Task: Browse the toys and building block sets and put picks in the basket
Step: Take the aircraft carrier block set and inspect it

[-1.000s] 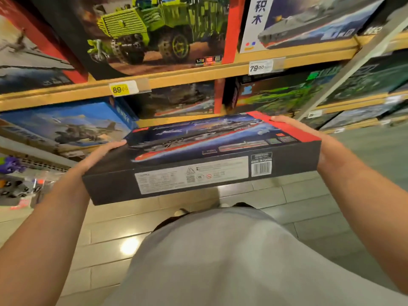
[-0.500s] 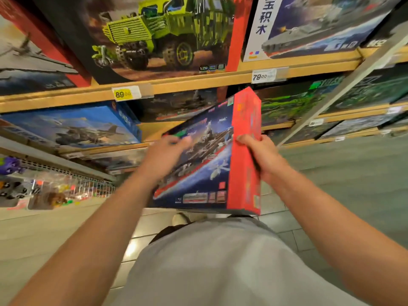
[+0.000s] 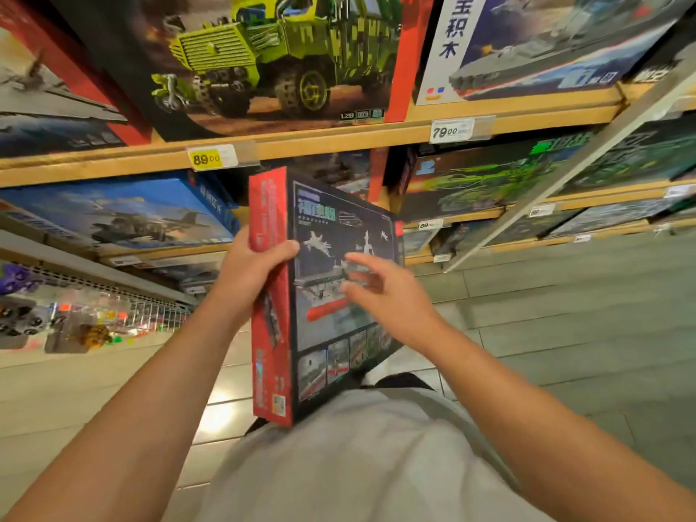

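Left hand [image 3: 251,265] gripping the red spine of one upright aircraft-carrier block set box [image 3: 339,295], thumb across its front; right hand [image 3: 380,292] spread loosely before it, blurred, contact unclear.

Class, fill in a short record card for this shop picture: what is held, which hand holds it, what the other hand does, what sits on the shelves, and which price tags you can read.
Held item: building block box, stood on end, aircraft carrier picture facing the camera
Left hand: grips the box's red edge
Right hand: fingers spread, in front of the box face; contact unclear
Shelf above: green truck set
Price tags: yellow 89.00, white 79.00
Basket: not in view
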